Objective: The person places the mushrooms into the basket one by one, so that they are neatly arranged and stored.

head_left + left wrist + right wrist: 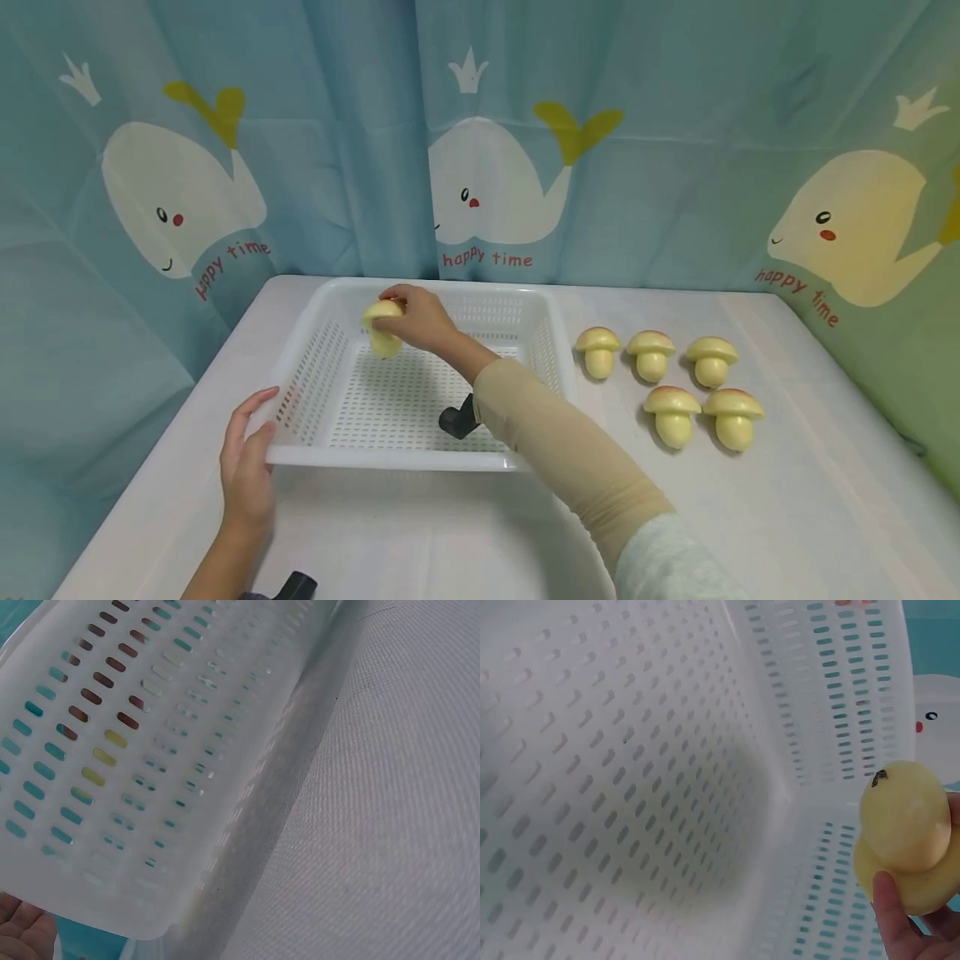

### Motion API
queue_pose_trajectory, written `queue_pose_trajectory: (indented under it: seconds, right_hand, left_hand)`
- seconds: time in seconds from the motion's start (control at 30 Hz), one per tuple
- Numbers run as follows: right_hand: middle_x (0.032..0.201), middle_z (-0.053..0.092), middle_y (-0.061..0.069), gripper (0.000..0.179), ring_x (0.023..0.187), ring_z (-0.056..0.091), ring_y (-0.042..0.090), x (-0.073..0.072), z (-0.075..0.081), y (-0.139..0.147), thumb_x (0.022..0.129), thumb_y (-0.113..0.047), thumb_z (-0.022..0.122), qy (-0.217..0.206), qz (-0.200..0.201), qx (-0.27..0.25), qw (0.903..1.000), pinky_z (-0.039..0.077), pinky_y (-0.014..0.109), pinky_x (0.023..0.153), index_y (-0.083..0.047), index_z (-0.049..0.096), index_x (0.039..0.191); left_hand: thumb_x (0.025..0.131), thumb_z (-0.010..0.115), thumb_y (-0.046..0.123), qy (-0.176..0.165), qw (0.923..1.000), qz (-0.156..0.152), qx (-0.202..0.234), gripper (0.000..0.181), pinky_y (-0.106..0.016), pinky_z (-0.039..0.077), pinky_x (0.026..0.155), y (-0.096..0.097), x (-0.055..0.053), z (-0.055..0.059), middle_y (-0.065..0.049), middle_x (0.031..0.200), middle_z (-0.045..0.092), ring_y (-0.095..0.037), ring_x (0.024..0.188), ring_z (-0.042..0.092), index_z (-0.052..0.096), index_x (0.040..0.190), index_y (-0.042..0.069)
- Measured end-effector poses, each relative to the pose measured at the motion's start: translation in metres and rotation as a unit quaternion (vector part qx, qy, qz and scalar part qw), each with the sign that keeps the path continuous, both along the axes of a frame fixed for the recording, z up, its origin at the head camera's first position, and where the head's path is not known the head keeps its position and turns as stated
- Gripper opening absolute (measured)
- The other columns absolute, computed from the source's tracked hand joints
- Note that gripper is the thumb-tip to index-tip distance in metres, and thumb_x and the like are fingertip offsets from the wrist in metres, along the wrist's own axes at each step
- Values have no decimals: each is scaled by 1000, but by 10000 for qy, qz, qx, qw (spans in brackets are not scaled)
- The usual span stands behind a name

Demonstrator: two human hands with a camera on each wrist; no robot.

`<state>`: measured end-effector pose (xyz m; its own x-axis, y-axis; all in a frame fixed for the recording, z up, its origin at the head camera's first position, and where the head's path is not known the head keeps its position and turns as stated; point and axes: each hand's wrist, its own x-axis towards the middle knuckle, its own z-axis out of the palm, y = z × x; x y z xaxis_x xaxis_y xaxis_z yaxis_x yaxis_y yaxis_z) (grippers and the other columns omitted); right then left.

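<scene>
My right hand [422, 317] pinches a pale yellow toy mushroom [385, 327] with a reddish patch on its cap, above the far left part of the white plastic basket [420, 460]. In the right wrist view, fingers hold the mushroom [904, 817] by its cap, its rounded stem toward the camera, with the perforated basket floor [630, 787] alongside. At the basket's near left corner, my left hand [249, 467] holds the rim. The left wrist view shows the basket's slotted side wall [97, 855] and part of the left hand [26, 930] under the rim.
Several similar toy mushrooms [673, 415] stand in two rows on the white table [810, 517], right of the basket. A blue curtain [360, 167] with whale prints hangs behind the table. Black wrist-camera parts [457, 419] show at both wrists.
</scene>
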<state>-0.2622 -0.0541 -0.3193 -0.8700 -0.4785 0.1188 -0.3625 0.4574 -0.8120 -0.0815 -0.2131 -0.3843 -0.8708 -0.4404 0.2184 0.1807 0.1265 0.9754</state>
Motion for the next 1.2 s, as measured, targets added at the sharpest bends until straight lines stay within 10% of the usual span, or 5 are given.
queue_pose_trajectory:
  seconds: [1.2]
  right_hand:
    - [106,58,8,37,85,53,15,-13,-19,-25,83,-20,66,-439,233,1754,9832,44,23,67,-2,57,114]
  left_hand:
    - [94,24,10,55,9993,-72,-374,41,-17,41,79,-3,1,-1,0,130,39,-14,110,45,40,131,6]
